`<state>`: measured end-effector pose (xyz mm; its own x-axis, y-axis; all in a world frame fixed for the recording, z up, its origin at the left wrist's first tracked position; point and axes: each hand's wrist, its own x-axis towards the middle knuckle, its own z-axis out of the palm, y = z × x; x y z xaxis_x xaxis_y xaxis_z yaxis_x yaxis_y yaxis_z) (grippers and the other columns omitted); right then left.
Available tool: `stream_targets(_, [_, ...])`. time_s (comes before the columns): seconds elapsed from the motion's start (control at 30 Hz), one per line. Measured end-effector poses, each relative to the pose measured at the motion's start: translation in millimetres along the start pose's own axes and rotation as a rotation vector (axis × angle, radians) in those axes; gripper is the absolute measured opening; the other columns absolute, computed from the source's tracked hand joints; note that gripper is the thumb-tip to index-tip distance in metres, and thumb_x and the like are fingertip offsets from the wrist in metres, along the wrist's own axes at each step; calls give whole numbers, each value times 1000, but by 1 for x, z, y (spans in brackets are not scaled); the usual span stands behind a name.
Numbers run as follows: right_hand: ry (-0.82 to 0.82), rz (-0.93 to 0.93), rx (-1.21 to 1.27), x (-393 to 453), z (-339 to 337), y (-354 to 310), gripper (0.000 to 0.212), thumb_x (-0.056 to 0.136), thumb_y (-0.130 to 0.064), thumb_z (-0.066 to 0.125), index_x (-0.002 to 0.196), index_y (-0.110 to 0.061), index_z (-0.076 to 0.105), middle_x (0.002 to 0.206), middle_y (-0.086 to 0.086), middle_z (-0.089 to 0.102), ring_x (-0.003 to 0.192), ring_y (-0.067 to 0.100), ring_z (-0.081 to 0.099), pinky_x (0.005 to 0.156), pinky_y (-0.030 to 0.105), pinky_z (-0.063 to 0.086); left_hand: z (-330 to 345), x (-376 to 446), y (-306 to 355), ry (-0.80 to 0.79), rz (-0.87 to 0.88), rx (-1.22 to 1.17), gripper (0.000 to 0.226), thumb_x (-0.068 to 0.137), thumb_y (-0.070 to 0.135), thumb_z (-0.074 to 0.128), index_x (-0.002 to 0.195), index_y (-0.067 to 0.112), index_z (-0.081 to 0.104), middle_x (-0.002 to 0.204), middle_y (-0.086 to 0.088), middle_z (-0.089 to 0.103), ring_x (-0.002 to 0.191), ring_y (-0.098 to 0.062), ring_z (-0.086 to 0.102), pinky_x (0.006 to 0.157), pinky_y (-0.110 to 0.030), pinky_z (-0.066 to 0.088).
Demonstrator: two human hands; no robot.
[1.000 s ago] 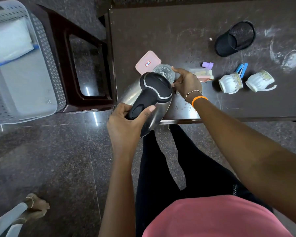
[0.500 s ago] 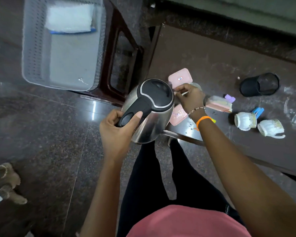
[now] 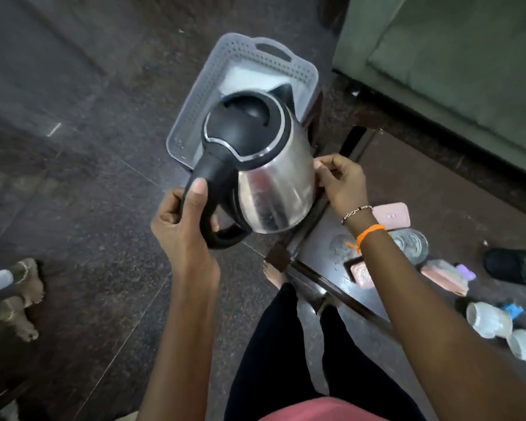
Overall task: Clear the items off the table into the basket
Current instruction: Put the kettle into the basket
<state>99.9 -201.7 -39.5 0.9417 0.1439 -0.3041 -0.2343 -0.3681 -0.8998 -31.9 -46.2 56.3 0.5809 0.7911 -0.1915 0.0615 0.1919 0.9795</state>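
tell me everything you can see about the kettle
The kettle has a shiny steel body with a black lid, closed, a black looped handle and a dark spout pointing away from the person. It is held in the air, tilted, in front of the grey basket, hiding part of it. The left hand is wrapped around the handle, thumb on top. The right hand has its fingertips against the steel side.

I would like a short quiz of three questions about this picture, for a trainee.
1. True or false: the kettle already rests inside the basket.
2. Which hand has its grip on the kettle's handle? A) left B) right
3. Fill in: the two cups lie on the ____.

Key: 1 false, it is held above the basket. 2 A, the left hand; the right hand only touches the steel side. 3 table.
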Motion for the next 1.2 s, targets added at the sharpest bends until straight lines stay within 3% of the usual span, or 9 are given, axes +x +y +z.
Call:
stream_targets(0.1, [2,-17,-65,21,24,-9,10,86,-7,57,86,-6,67,65,-10,58,55,-2,50,64,21,44,1,37,11,37,59,-29,32,72,40,64,56,21,45,53,-6,40,48,-16,34,47,-27,27])
stream_targets(0.17, [23,6,-118,35,42,-9,11,84,-6,58,91,-5,67,69,-2,59,62,10,53,73,29,48,4,65,11,44,84,-66,34,72,37,65,56,18,41,47,-1,41,43,-12,35,43,-22,29])
stream_targets(0.27, [15,67,-230,51,68,-3,20,81,-5,60,101,-7,63,84,11,63,85,22,57,88,32,45,7,107,0,56,80,-99,37,71,32,67,56,17,37,43,6,39,37,-9,35,40,-19,27])
stream_targets(0.37, [-40,101,-340,58,85,8,34,81,-8,62,114,-8,58,99,21,62,103,30,54,88,29,38,9,133,-22,76,61,-104,37,78,23,64,56,17,35,41,9,38,36,-8,34,39,-21,26])
stream_targets(0.57, [-62,228,-308,66,112,14,46,80,-2,61,124,-7,47,84,14,54,97,37,58,89,53,50,13,173,-62,122,27,-145,37,79,19,61,53,18,34,42,16,36,36,-2,35,38,-15,29])
stream_targets(0.7, [-41,238,-370,70,117,17,46,78,4,59,121,-8,49,84,10,50,87,29,58,93,44,48,13,193,-74,123,15,-131,36,76,20,61,49,21,37,44,7,35,38,-8,34,39,-18,29])
stream_targets(0.8, [1,232,-420,73,118,20,45,79,3,58,120,-9,47,93,5,45,96,32,56,87,32,41,13,200,-79,109,20,-117,35,77,17,59,51,19,36,43,8,36,36,-6,34,39,-16,29])
stream_targets(0.97, [-36,316,-372,70,132,20,33,85,4,44,114,-10,36,97,26,59,89,46,61,81,58,52,14,201,-86,94,-6,-80,33,78,17,59,53,19,37,48,6,36,40,-7,35,41,-18,31])
stream_targets(1.2, [-23,336,-351,70,152,11,34,80,6,40,95,-19,24,103,29,59,85,50,59,79,58,49,8,183,-94,121,-47,-22,24,84,13,53,63,15,42,56,6,38,48,0,38,43,-10,37])
